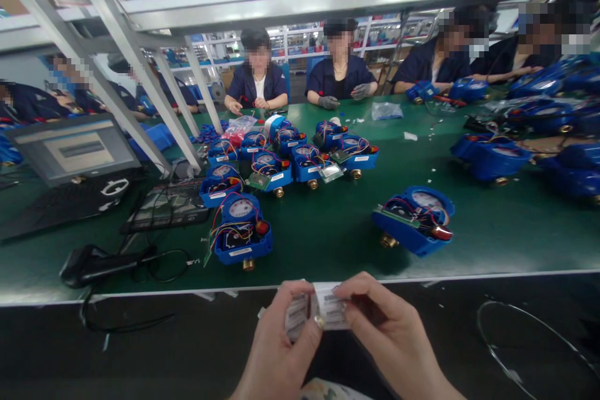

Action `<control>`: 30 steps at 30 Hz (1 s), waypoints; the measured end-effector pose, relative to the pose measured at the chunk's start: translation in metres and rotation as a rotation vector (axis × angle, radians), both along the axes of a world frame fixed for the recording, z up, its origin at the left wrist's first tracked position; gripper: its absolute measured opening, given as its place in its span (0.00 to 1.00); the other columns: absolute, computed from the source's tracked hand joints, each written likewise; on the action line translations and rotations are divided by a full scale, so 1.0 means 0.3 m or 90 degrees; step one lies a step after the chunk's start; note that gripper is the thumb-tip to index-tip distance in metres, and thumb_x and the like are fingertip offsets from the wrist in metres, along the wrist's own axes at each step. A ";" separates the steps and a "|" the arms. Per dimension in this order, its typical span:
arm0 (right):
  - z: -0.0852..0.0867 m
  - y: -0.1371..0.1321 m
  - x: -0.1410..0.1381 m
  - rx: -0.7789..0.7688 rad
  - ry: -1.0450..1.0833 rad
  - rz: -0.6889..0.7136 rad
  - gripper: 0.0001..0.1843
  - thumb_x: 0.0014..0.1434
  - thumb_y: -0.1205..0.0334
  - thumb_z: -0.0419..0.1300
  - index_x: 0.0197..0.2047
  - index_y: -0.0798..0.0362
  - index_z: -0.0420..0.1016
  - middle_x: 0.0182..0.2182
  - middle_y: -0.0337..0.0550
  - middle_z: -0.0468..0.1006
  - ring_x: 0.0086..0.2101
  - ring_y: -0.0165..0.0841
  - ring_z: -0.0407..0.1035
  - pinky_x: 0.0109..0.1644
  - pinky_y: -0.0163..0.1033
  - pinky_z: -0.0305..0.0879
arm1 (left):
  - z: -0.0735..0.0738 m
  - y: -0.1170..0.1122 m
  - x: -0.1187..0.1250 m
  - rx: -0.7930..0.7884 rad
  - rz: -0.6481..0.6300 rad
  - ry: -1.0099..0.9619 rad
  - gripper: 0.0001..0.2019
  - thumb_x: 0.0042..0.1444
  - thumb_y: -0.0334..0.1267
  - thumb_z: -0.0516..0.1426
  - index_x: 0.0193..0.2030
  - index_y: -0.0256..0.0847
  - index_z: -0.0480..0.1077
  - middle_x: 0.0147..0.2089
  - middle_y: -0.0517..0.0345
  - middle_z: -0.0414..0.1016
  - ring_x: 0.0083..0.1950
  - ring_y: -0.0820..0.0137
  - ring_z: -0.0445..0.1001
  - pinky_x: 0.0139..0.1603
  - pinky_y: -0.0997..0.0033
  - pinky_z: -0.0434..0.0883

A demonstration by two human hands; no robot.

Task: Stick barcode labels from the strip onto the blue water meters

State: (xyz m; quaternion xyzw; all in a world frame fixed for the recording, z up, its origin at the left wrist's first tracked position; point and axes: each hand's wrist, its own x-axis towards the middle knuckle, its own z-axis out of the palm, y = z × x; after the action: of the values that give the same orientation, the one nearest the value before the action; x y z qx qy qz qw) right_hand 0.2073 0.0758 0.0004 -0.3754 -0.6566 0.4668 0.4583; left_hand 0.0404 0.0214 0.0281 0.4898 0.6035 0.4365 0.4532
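Observation:
Just below the table's front edge, my left hand [288, 331] and my right hand [382, 319] pinch a white strip of barcode labels [330, 307] between thumbs and fingers. The left end of the strip curves back behind my left thumb. Beyond my right hand, a blue water meter [416, 219] lies tilted on the table, with a circuit board, thin wires and a brass fitting showing. Another blue meter [241, 231] stands beyond my left hand, a green board hanging at its left side.
Several more open meters [307, 162] are grouped mid-table. A laptop [75, 162] and a black barcode scanner [100, 262] with cables occupy the left. Metal shelf posts [140, 81] rise there. Blue meters [492, 156] crowd the right. Co-workers [257, 78] sit across the green table [328, 237].

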 end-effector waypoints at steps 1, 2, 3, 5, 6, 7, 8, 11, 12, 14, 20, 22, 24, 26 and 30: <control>-0.008 0.001 0.007 -0.041 0.023 -0.026 0.05 0.61 0.62 0.57 0.38 0.49 0.75 0.32 0.40 0.71 0.32 0.32 0.66 0.32 0.30 0.63 | -0.002 -0.004 0.001 0.005 0.036 -0.011 0.12 0.59 0.40 0.52 0.49 0.45 0.67 0.39 0.59 0.74 0.37 0.68 0.72 0.38 0.71 0.69; -0.015 0.003 0.017 -0.076 0.043 -0.044 0.05 0.62 0.60 0.58 0.39 0.49 0.74 0.33 0.41 0.71 0.32 0.32 0.66 0.32 0.30 0.64 | -0.006 -0.009 0.002 0.012 0.071 -0.015 0.13 0.60 0.38 0.51 0.52 0.46 0.64 0.42 0.58 0.75 0.39 0.68 0.73 0.40 0.71 0.70; -0.022 0.007 0.027 -0.105 0.059 -0.049 0.06 0.62 0.59 0.58 0.39 0.50 0.74 0.34 0.42 0.71 0.33 0.32 0.66 0.32 0.30 0.65 | -0.010 -0.012 0.003 0.023 0.098 -0.013 0.15 0.62 0.37 0.49 0.56 0.48 0.62 0.47 0.57 0.75 0.40 0.68 0.73 0.42 0.70 0.71; -0.037 0.015 0.048 -0.147 0.078 -0.033 0.08 0.62 0.56 0.59 0.41 0.51 0.74 0.35 0.43 0.72 0.33 0.33 0.67 0.33 0.30 0.67 | -0.019 -0.018 0.004 0.052 0.120 -0.020 0.20 0.63 0.36 0.47 0.61 0.52 0.56 0.56 0.56 0.71 0.40 0.71 0.74 0.43 0.70 0.71; -0.044 0.018 0.057 -0.158 0.080 -0.021 0.09 0.63 0.55 0.59 0.41 0.51 0.73 0.35 0.43 0.72 0.32 0.33 0.68 0.33 0.30 0.67 | -0.021 -0.020 0.005 0.066 0.121 -0.026 0.21 0.63 0.35 0.47 0.63 0.53 0.53 0.56 0.56 0.71 0.38 0.72 0.74 0.43 0.70 0.71; -0.051 0.022 0.064 -0.165 0.081 -0.011 0.10 0.63 0.55 0.59 0.42 0.52 0.73 0.35 0.44 0.73 0.32 0.33 0.68 0.32 0.30 0.68 | -0.022 -0.021 0.006 0.075 0.118 -0.031 0.23 0.64 0.35 0.47 0.65 0.53 0.51 0.53 0.56 0.73 0.37 0.72 0.75 0.43 0.70 0.71; -0.058 0.025 0.071 -0.169 0.080 -0.005 0.10 0.63 0.54 0.59 0.42 0.52 0.73 0.35 0.44 0.73 0.32 0.33 0.68 0.32 0.30 0.68 | -0.019 -0.022 0.008 0.077 0.118 -0.034 0.25 0.64 0.35 0.47 0.66 0.51 0.48 0.48 0.56 0.76 0.36 0.72 0.75 0.43 0.71 0.71; -0.071 0.030 0.081 -0.170 0.081 0.016 0.11 0.64 0.54 0.58 0.44 0.52 0.72 0.36 0.45 0.73 0.32 0.33 0.69 0.31 0.30 0.69 | 0.000 -0.020 0.018 0.060 0.126 -0.048 0.27 0.63 0.35 0.49 0.67 0.46 0.46 0.36 0.57 0.77 0.35 0.70 0.76 0.42 0.72 0.71; -0.072 0.031 0.082 -0.173 0.086 0.023 0.11 0.65 0.54 0.58 0.44 0.52 0.72 0.36 0.45 0.73 0.32 0.33 0.69 0.31 0.31 0.69 | 0.008 -0.018 0.022 0.055 0.130 -0.063 0.28 0.63 0.35 0.50 0.67 0.47 0.46 0.40 0.55 0.77 0.36 0.70 0.76 0.41 0.72 0.72; -0.067 0.035 0.081 -0.183 0.101 0.035 0.11 0.65 0.54 0.58 0.44 0.52 0.72 0.36 0.45 0.73 0.31 0.33 0.69 0.31 0.31 0.69 | 0.023 -0.014 0.027 0.047 0.137 -0.107 0.28 0.62 0.35 0.51 0.67 0.50 0.46 0.52 0.51 0.73 0.36 0.69 0.76 0.40 0.71 0.73; -0.038 0.052 0.058 -0.208 0.193 0.009 0.12 0.60 0.53 0.63 0.39 0.53 0.73 0.31 0.43 0.73 0.28 0.31 0.67 0.29 0.30 0.67 | 0.041 -0.007 0.016 -0.016 0.122 -0.165 0.31 0.61 0.34 0.49 0.68 0.56 0.41 0.64 0.49 0.62 0.36 0.69 0.75 0.40 0.66 0.74; -0.034 0.054 0.053 -0.206 0.186 0.006 0.11 0.60 0.54 0.63 0.39 0.53 0.73 0.31 0.43 0.73 0.28 0.31 0.68 0.29 0.30 0.67 | 0.042 -0.006 0.012 -0.026 0.115 -0.195 0.31 0.60 0.31 0.48 0.67 0.56 0.41 0.63 0.50 0.63 0.36 0.70 0.75 0.41 0.66 0.73; -0.032 0.050 0.049 -0.182 0.139 0.011 0.09 0.61 0.57 0.60 0.40 0.53 0.74 0.33 0.43 0.73 0.29 0.32 0.68 0.29 0.30 0.67 | 0.040 -0.004 0.010 -0.029 0.111 -0.249 0.33 0.58 0.27 0.46 0.67 0.57 0.41 0.63 0.50 0.63 0.37 0.70 0.76 0.42 0.66 0.73; -0.025 0.039 0.042 -0.125 0.078 0.011 0.07 0.62 0.61 0.56 0.39 0.53 0.75 0.34 0.44 0.72 0.31 0.32 0.68 0.29 0.31 0.66 | 0.036 0.002 0.011 -0.033 0.114 -0.323 0.36 0.55 0.24 0.46 0.67 0.57 0.40 0.63 0.50 0.63 0.39 0.69 0.76 0.43 0.66 0.74; 0.003 0.015 0.020 -0.005 0.005 0.110 0.16 0.57 0.70 0.51 0.44 0.50 0.75 0.42 0.45 0.69 0.39 0.34 0.67 0.38 0.33 0.65 | 0.041 0.025 0.014 -0.043 0.141 -0.507 0.40 0.50 0.24 0.52 0.68 0.54 0.42 0.58 0.48 0.70 0.41 0.66 0.78 0.43 0.67 0.75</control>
State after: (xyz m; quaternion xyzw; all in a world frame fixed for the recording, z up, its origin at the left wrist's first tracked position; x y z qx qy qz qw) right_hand 0.2131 0.0803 0.0014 -0.3171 -0.6830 0.5086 0.4176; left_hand 0.0446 0.0289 0.0405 0.1998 0.4440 0.6182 0.6171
